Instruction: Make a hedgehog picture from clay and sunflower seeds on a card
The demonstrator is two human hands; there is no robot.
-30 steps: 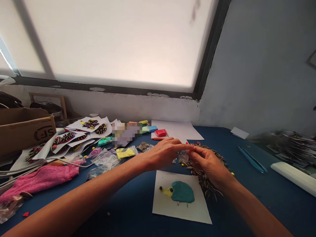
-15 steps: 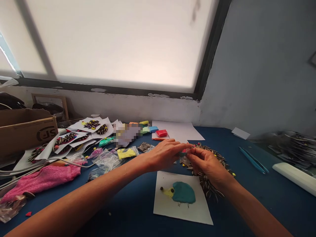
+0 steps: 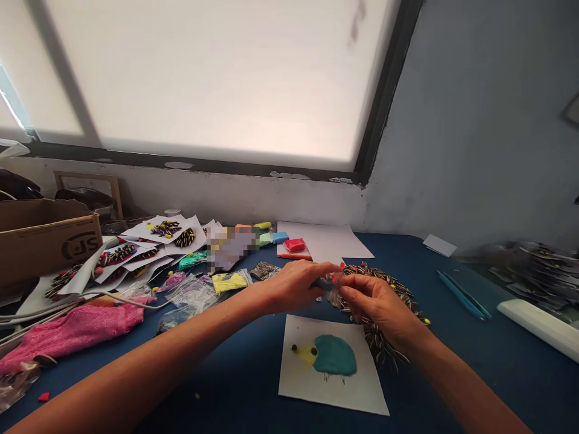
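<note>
My left hand and my right hand meet above the table, fingers pinched on a small clear plastic bag with something red in it. The fingers hide much of the bag. Just below lies a white card bearing a hedgehog with a flat teal clay body, a yellow clay snout, dark eye and nose, and thin drawn legs. Behind and beneath my right hand is a curved pile of striped sunflower seeds dotted with yellow and red bits.
Clay packets, including a red one and a yellow one, lie at the back. Seed-covered cards, a cardboard box and pink cloth are on the left. Blue tweezers and a white bar lie right.
My left fingers have bent inward and lowered slightly at the bag, and more of the clear plastic shows between the hands. My right hand stays nearly in place. The view shifts slightly.
</note>
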